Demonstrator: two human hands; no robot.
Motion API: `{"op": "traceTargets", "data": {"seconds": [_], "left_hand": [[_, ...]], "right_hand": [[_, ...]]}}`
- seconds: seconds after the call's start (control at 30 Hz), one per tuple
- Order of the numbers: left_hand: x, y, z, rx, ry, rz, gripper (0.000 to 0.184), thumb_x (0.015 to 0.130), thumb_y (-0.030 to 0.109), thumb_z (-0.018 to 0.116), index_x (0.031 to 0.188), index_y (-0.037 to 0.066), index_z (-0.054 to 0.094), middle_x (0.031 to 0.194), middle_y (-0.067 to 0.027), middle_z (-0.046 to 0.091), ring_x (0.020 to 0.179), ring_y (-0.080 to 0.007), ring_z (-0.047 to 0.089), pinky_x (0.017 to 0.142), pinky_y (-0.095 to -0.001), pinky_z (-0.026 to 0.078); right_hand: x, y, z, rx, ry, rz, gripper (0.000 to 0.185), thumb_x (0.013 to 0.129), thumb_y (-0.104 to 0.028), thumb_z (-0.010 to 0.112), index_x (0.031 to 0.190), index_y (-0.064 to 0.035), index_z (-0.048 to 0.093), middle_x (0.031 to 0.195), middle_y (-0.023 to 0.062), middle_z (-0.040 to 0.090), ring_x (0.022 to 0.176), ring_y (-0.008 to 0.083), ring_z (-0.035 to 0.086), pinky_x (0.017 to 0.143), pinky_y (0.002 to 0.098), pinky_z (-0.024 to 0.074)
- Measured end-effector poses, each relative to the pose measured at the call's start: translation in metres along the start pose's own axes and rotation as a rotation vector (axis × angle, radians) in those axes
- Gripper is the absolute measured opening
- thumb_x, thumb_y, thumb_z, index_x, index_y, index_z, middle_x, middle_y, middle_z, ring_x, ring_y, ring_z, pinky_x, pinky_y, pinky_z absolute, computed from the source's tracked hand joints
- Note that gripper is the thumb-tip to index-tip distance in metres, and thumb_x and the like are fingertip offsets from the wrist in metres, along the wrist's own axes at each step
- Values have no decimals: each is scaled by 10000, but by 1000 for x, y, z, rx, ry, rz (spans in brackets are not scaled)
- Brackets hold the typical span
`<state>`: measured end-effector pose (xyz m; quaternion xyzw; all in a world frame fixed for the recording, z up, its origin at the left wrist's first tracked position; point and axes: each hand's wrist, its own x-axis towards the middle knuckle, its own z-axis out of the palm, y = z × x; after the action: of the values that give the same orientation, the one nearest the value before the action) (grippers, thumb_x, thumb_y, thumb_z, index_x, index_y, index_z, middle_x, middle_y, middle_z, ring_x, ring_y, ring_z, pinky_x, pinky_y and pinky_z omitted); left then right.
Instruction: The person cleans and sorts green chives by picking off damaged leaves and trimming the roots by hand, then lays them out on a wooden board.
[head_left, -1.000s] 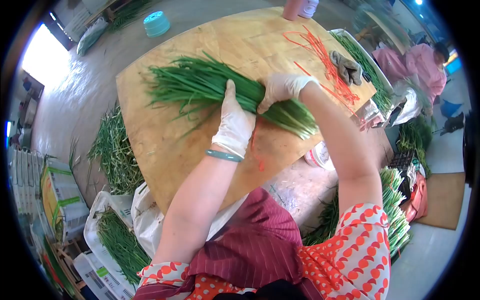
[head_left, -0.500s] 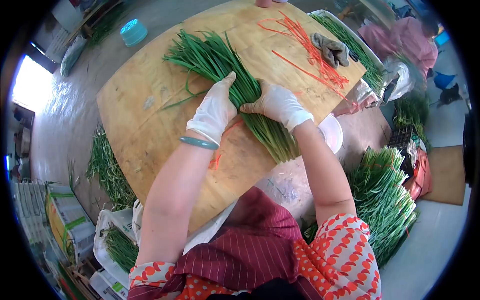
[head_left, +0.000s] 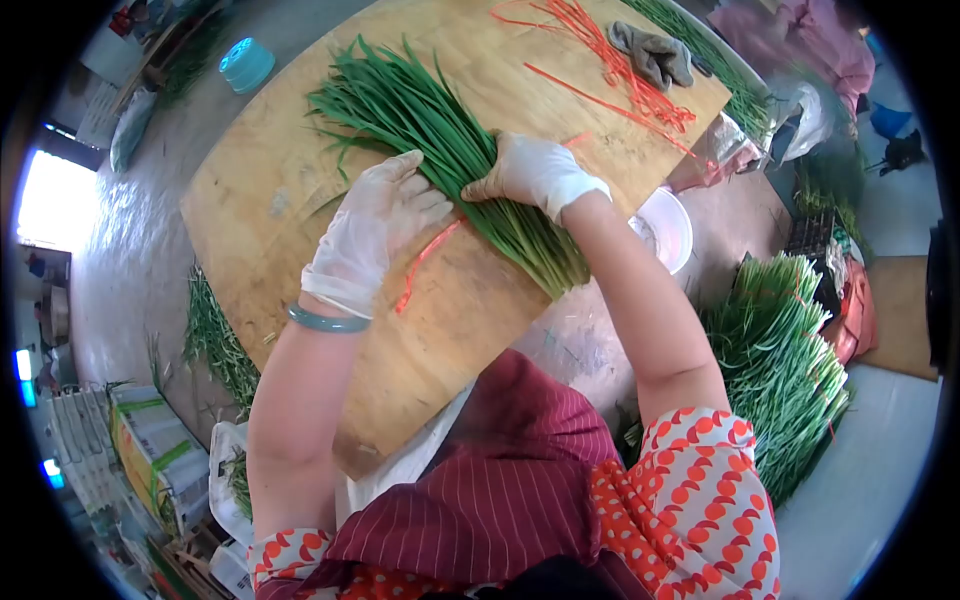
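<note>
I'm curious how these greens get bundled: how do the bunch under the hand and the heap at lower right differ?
The bunch is small; the heap is much bigger.
The bunch lies on the board, the heap beyond its edge.
The bunch has a loose red strip under it; the heap shows red bits among its leaves.
Both have long, thin green leaves.

Turquoise tub (head_left: 246,66) on floor (head_left: 135,215), upper left; green-strapped carton (head_left: 168,450) at lower left, beside white crates (head_left: 85,425). Crumpled grey glove (head_left: 652,55) noted at upper right. Right side: white bucket (head_left: 664,232); farther right, black crate (head_left: 811,235), red bag (head_left: 855,312) and brown panel (head_left: 903,300), close together.
</note>
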<state>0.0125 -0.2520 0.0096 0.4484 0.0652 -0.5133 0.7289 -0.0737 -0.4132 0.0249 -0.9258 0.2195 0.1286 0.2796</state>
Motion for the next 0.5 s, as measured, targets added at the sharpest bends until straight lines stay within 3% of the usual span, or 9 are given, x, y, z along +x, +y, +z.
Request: {"op": "traceTargets", "data": {"seconds": [0.07, 0.13, 0.17, 0.23, 0.27, 0.37, 0.43, 0.5], "left_hand": [[3, -8, 5, -11, -94, 39, 357, 891, 197, 495, 1162, -24, 422, 1259, -200, 439, 1145, -370, 438, 987, -456, 345], [16, -21, 22, 37, 111, 118, 426, 894, 170, 489, 1232, -55, 358, 1323, -206, 371, 1197, -365, 397, 996, -460, 343], [18, -24, 20, 33, 103, 111, 426, 894, 170, 489, 1232, -55, 358, 1323, -206, 371, 1197, -365, 397, 996, -460, 343], [19, -23, 9, -68, -87, 55, 492, 898, 142, 479, 1300, -68, 290, 1373, -205, 309, 1246, -361, 351, 1019, -451, 328], [17, -20, -1, -67, -94, 50, 492, 898, 142, 479, 1300, -68, 290, 1373, -205, 309, 1246, -361, 351, 1019, -451, 328], [2, -21, -12, 45, -106, 77, 553, 904, 137, 469, 1353, -62, 216, 1402, -203, 276, 1270, -356, 325, 1040, -436, 308], [-17, -23, 5, 296, 131, 314, 570, 906, 139, 459, 1368, -60, 192, 1413, -203, 260, 1278, -346, 319, 1049, -410, 296], [-16, -26, 4, 407, 147, 366, 586, 903, 139, 457, 1376, -59, 173, 1415, -201, 259, 1284, -332, 316, 1050, -397, 296]], "right_hand": [[8, 5, -4, -16, 2, -5, 762, 613, -476, 731, 1205, -50, 509, 1081, 174, 612, 1031, 310, 569, 870, 362, 432], [11, 9, -15, -58, -10, -8, 812, 604, -480, 738, 1228, -29, 483, 1115, 184, 595, 1063, 310, 553, 884, 355, 426], [14, 15, -19, -63, -9, 3, 812, 604, -480, 738, 1228, -29, 483, 1115, 184, 595, 1063, 310, 553, 884, 355, 426], [21, 27, -26, -68, 17, -58, 923, 599, -500, 740, 1285, 17, 403, 1164, 210, 561, 1108, 320, 524, 926, 351, 400], [25, 33, -27, -23, -33, -69, 1029, 600, -539, 737, 1324, 59, 317, 1208, 237, 522, 1143, 338, 493, 968, 347, 364], [18, 41, -29, 79, 37, -139, 1049, 606, -564, 732, 1329, 65, 306, 1202, 244, 524, 1136, 344, 497, 970, 351, 361], [22, 53, -26, 100, 49, -153, 1062, 608, -580, 726, 1333, 65, 295, 1219, 245, 510, 1151, 339, 486, 970, 349, 363], [17, 57, -29, 123, 68, -173, 1076, 610, -597, 719, 1338, 66, 285, 1236, 245, 497, 1167, 333, 475, 970, 346, 364]]}}
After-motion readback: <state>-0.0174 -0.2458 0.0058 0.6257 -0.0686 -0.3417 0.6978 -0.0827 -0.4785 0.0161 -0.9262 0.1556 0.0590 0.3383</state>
